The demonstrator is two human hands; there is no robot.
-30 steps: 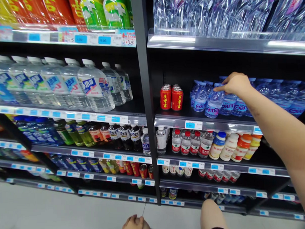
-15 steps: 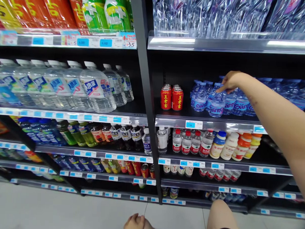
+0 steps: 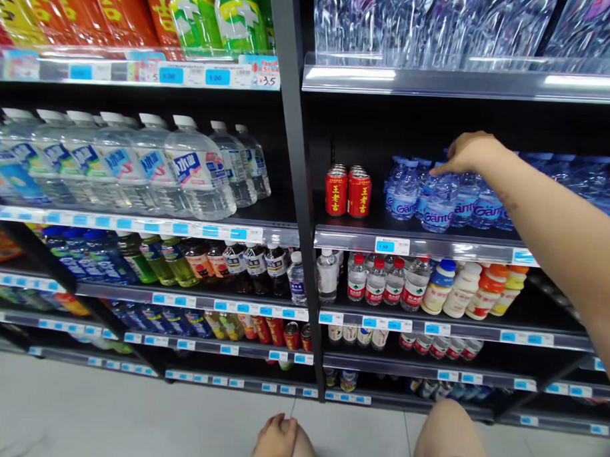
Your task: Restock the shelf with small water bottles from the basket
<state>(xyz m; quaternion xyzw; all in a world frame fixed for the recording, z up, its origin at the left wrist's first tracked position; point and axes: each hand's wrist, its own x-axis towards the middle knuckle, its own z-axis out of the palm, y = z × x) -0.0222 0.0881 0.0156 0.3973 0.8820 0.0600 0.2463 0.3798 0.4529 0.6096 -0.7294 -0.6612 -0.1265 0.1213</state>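
On the upper right shelf, my right hand point(image 3: 470, 154) reaches over the front small clear water bottle point(image 3: 440, 203) with a purple-lettered label. Its thumb and fingers are closed at the bottle's cap; the far fingers are partly hidden. The bottle stands upright, slightly in front of several matching water bottles point(image 3: 405, 192). Red drink cans point(image 3: 359, 196) stand to their left. Low in the view, my left hand point(image 3: 276, 442) rests over my knee point(image 3: 304, 450), its fingers bent loosely and holding nothing.
A shelf lip point(image 3: 464, 247) with price tags runs below the bottles. A black upright post point(image 3: 293, 121) divides the racks. Large clear bottles point(image 3: 197, 171) line the left shelf, and bottled drinks point(image 3: 416, 286) stand underneath. My other knee point(image 3: 448, 433) is near the lower shelves.
The view has shifted slightly, moving the shelves a little right and up in the picture. My right hand stays at the front water bottle's top; my left hand stays on my knee.
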